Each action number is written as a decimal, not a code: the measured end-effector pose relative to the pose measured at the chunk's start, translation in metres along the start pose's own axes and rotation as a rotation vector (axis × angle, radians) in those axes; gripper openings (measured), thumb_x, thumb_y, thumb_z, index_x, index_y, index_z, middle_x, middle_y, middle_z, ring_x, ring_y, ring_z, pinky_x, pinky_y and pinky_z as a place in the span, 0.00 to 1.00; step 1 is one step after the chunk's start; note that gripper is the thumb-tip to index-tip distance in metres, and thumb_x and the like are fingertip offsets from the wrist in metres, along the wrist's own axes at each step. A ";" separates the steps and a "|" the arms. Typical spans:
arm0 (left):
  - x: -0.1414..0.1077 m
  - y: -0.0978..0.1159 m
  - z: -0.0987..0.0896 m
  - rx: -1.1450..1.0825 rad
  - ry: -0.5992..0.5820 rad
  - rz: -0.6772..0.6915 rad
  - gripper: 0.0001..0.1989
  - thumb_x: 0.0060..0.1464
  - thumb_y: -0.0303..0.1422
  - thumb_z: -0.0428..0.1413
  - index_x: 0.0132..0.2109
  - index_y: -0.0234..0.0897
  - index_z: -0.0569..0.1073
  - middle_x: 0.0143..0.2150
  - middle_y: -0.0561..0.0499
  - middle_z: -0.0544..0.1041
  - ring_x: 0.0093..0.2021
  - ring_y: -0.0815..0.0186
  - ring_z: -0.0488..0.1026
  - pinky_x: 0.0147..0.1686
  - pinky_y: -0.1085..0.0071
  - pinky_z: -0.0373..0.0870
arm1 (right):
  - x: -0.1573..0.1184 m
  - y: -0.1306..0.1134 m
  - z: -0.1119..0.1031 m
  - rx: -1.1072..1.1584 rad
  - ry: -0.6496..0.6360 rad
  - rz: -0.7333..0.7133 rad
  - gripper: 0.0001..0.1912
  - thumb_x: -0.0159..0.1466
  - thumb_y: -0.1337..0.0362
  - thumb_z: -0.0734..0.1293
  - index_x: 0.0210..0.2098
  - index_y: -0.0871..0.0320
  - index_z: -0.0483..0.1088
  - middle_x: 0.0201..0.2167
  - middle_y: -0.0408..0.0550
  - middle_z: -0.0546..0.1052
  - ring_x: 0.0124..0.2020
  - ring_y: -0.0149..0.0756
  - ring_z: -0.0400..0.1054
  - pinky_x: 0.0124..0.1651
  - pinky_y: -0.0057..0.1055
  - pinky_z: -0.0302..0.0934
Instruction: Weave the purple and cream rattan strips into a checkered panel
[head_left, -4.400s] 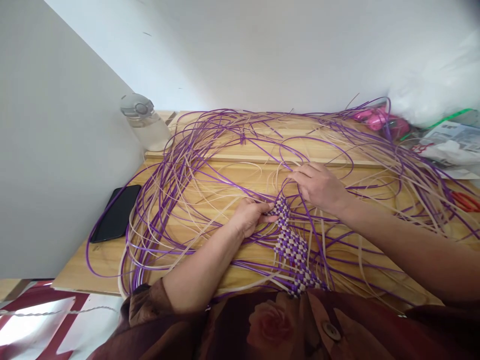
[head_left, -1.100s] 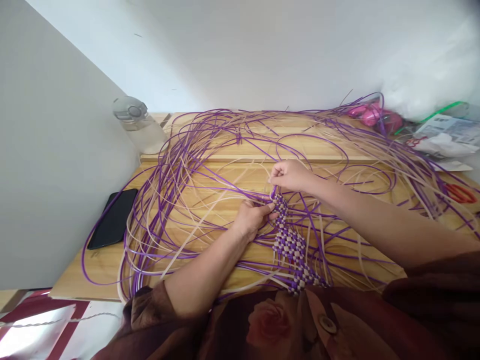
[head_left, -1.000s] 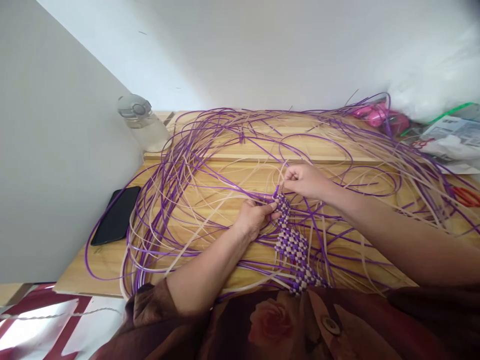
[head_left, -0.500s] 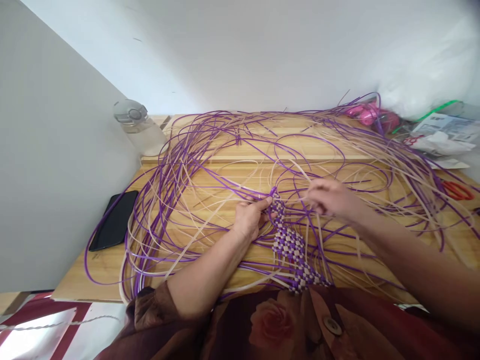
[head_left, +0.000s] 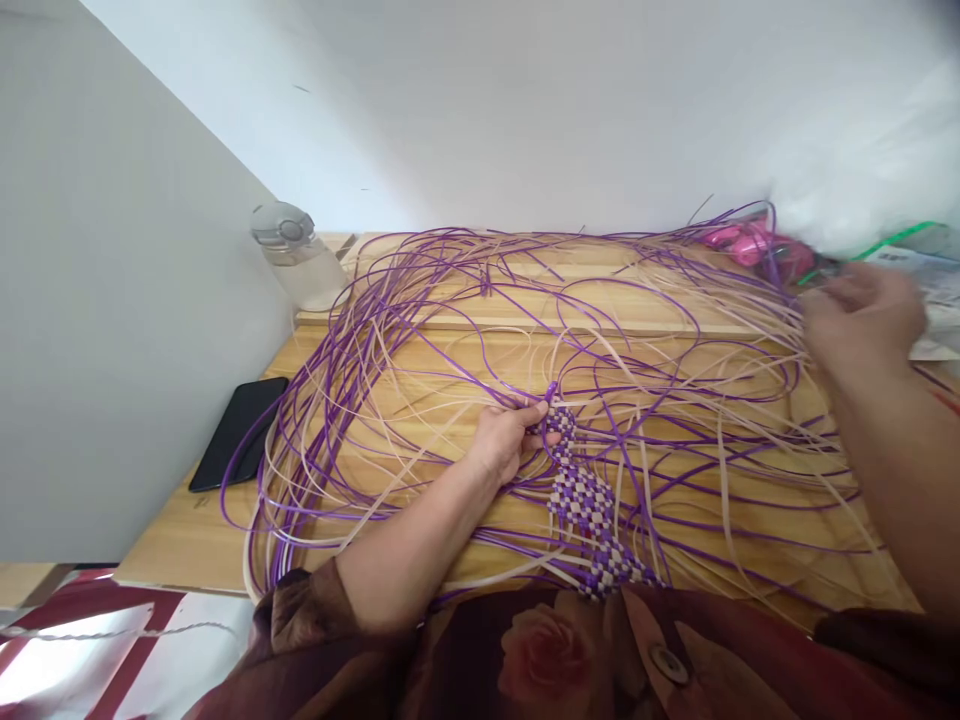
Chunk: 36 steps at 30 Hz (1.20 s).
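Note:
A purple and beige woven piece [head_left: 583, 500] lies at the middle front, narrow at its top end. My left hand [head_left: 504, 440] pinches that top end between thumb and fingers. Long purple and beige strands [head_left: 330, 420] fan out from the weave to both sides and loop over the wooden table [head_left: 172, 540]. At the far right my right hand [head_left: 862, 310] is raised over the ends of the strands, near the pink items. Its fingers look curled but are blurred, and whether they hold a strand is unclear.
A clear bottle with a grey lid [head_left: 300, 260] stands at the back left, with a black phone [head_left: 238, 435] in front of it. Pink items [head_left: 750, 245], a green-edged bag [head_left: 911, 235] and a white plastic bag [head_left: 862, 160] are at the back right.
My right hand has moved from beside the weave out to the far right. My left hand keeps its grip. The view has shifted slightly.

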<state>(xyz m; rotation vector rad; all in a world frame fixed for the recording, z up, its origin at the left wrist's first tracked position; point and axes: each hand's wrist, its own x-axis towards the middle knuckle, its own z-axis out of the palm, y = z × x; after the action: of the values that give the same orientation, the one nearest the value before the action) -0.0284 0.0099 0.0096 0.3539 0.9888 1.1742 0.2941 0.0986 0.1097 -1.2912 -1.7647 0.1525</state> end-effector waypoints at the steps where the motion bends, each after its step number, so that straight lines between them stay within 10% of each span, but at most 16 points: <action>1: 0.000 0.000 0.000 0.001 -0.004 0.000 0.04 0.42 0.23 0.64 0.27 0.29 0.76 0.29 0.48 0.75 0.30 0.68 0.73 0.28 0.69 0.78 | -0.012 -0.017 0.017 -0.037 0.064 0.035 0.17 0.65 0.49 0.61 0.44 0.49 0.74 0.43 0.53 0.78 0.45 0.46 0.70 0.46 0.42 0.60; 8: -0.001 0.001 0.000 0.014 -0.037 0.037 0.07 0.40 0.25 0.66 0.30 0.29 0.77 0.31 0.47 0.77 0.31 0.67 0.74 0.27 0.70 0.77 | -0.080 -0.118 0.108 -0.132 -0.634 -0.231 0.10 0.65 0.59 0.63 0.37 0.56 0.74 0.33 0.48 0.78 0.33 0.37 0.70 0.39 0.32 0.57; 17: 0.001 -0.010 0.001 0.065 -0.083 0.113 0.15 0.34 0.33 0.70 0.31 0.30 0.77 0.31 0.47 0.78 0.28 0.67 0.73 0.25 0.72 0.72 | -0.107 -0.110 0.130 0.205 -0.716 0.194 0.14 0.65 0.60 0.58 0.24 0.57 0.63 0.20 0.40 0.64 0.24 0.30 0.57 0.29 0.28 0.49; 23: 0.001 -0.008 0.004 0.152 -0.047 0.108 0.13 0.34 0.33 0.69 0.27 0.30 0.76 0.27 0.48 0.76 0.25 0.68 0.72 0.22 0.71 0.72 | -0.117 -0.089 0.130 0.430 -0.725 0.234 0.17 0.66 0.56 0.58 0.24 0.57 0.59 0.22 0.40 0.59 0.26 0.30 0.54 0.31 0.28 0.51; 29: -0.002 -0.002 -0.001 0.166 -0.131 0.068 0.16 0.36 0.35 0.70 0.31 0.30 0.78 0.30 0.47 0.77 0.27 0.68 0.73 0.25 0.72 0.74 | -0.120 -0.095 0.120 0.096 -0.616 -0.007 0.10 0.66 0.59 0.59 0.31 0.55 0.64 0.25 0.42 0.67 0.28 0.33 0.61 0.34 0.31 0.56; 33: -0.002 -0.001 -0.005 0.132 -0.168 0.046 0.16 0.38 0.35 0.69 0.33 0.30 0.78 0.32 0.46 0.78 0.28 0.68 0.73 0.25 0.72 0.74 | -0.123 -0.104 0.122 -0.073 -0.336 -0.383 0.10 0.63 0.66 0.65 0.44 0.55 0.68 0.45 0.53 0.73 0.49 0.43 0.65 0.54 0.41 0.59; 36: 0.000 -0.001 -0.006 0.090 -0.167 0.036 0.16 0.36 0.35 0.70 0.32 0.29 0.78 0.30 0.47 0.77 0.26 0.69 0.72 0.25 0.73 0.73 | -0.119 -0.114 0.123 -0.163 -0.361 -0.615 0.13 0.62 0.71 0.63 0.46 0.55 0.71 0.49 0.53 0.72 0.55 0.43 0.62 0.59 0.43 0.57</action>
<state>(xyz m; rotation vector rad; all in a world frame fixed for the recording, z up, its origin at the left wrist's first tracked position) -0.0326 0.0081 0.0058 0.5345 0.8938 1.1154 0.1305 -0.0001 0.0331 -0.8037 -2.4483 -0.1194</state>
